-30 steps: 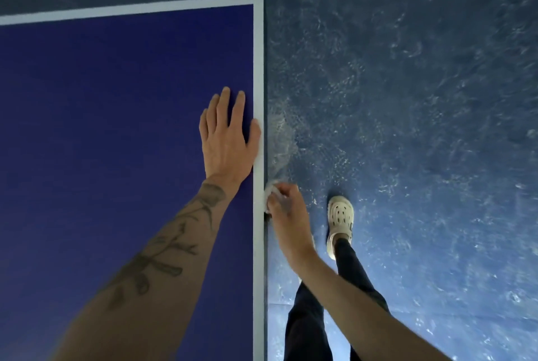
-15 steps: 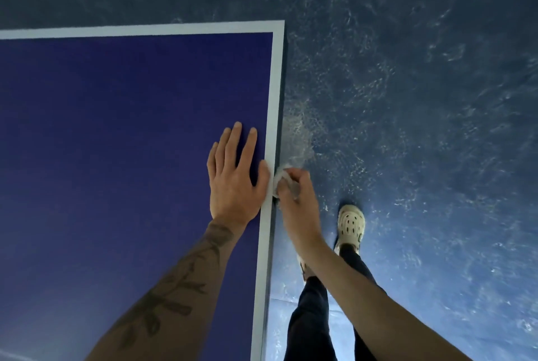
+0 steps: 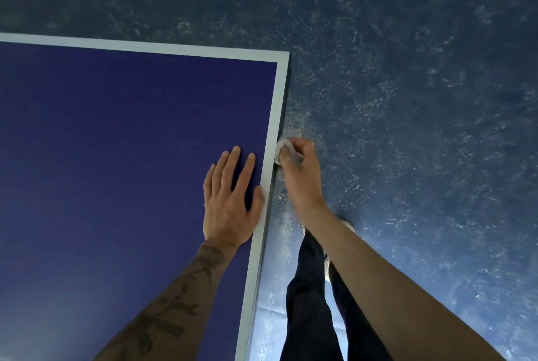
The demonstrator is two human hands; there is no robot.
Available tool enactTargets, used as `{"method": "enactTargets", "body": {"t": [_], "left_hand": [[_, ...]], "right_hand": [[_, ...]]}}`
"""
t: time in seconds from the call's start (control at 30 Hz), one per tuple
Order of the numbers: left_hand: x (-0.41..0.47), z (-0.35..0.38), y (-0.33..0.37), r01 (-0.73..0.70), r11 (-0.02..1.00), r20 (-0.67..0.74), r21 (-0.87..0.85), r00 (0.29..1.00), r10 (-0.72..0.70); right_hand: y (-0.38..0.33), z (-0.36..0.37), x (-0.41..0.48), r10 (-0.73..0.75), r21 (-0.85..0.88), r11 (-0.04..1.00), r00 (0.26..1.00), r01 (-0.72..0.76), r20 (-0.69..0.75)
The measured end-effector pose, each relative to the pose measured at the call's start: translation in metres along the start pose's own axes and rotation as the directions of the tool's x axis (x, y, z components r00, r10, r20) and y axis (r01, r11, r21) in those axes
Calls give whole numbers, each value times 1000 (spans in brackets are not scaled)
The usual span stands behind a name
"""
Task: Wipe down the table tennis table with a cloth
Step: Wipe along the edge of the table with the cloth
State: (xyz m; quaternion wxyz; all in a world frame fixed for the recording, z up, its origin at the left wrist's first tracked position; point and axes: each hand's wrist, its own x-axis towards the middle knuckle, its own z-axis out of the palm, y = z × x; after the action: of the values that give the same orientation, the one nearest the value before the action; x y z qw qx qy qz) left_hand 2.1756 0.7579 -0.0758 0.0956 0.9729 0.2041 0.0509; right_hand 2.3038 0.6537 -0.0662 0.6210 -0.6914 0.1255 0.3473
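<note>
The fingers of your right hand (image 3: pixel 300 177) clamp the cloth (image 3: pixel 281 147) against the tabletop (image 3: pixel 116 157) side edge, which runs ahead to the corner (image 3: pixel 283 58); your left hand (image 3: pixel 230 209) lies flat, fingers straight.

One surface (image 3: pixel 131 157), one cloth (image 3: pixel 281 147), two trousered legs (image 3: pixel 308 302) and two grips, the left grip (image 3: pixel 230 206) and the right grip (image 3: pixel 301 177), are showing.

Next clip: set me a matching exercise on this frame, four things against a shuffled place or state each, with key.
1 left hand
2 right hand
3 cloth
4 border stripe

A bunched against the side edge of the tabletop
B flat on the blue tabletop
C pale, along the tabletop's rim
D grips the cloth, off the tabletop

Pairs: 1-B, 2-D, 3-A, 4-C
</note>
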Motion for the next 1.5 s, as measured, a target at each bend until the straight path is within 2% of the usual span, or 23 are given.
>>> {"method": "enactTargets", "body": {"t": [0.13, 0.23, 0.33, 0.47, 0.63, 0.7, 0.77, 0.93, 1.03, 1.17, 1.3, 1.5], "left_hand": [[2, -4, 2, 4, 1000, 16, -16, 1000, -4], [3, -12, 7, 46, 998, 61, -42, 997, -44], [22, -17, 11, 108, 990, 65, -89, 993, -103], [89, -15, 21, 123, 986, 21, -115, 992, -121], [170, -1, 36, 191, 977, 72, -92, 980, -185], [176, 5, 36, 192, 980, 72, -46, 979, -189], [174, 10, 34, 178, 984, 50, -7, 983, -178], [173, 15, 30, 156, 988, 14, 15, 988, -157], [174, 17, 30, 155, 988, 19, 14, 988, -155], [173, 13, 33, 174, 985, 26, -7, 984, -174], [179, -5, 44, 237, 967, 78, -96, 970, -230], [187, -68, 91, 462, 791, 110, -401, 881, -460]], "right_hand": [[22, -12, -43, 99, -26, 995, 993, -97, 60], [6, -16, -29, 168, -25, 986, 980, -166, 109], [-36, -11, 21, 141, -48, 989, 987, -138, 75], [-88, 1, 78, 96, 46, 994, 995, -95, -20], [-72, -4, 58, 113, 36, 993, 994, -113, 6], [-60, -5, 46, 139, 31, 990, 990, -140, 25], [-60, -1, 53, 134, 47, 990, 991, -133, -17], [-94, 11, 110, 100, 78, 993, 987, -91, -125], [-109, 12, 135, 74, 64, 996, 988, -66, -137], [-123, 5, 152, 17, -34, 999, 997, -20, -81], [-158, -9, 155, -116, -208, 971, 993, 115, 5], [-216, -12, 110, -215, -331, 901, 952, 280, 218]]}}
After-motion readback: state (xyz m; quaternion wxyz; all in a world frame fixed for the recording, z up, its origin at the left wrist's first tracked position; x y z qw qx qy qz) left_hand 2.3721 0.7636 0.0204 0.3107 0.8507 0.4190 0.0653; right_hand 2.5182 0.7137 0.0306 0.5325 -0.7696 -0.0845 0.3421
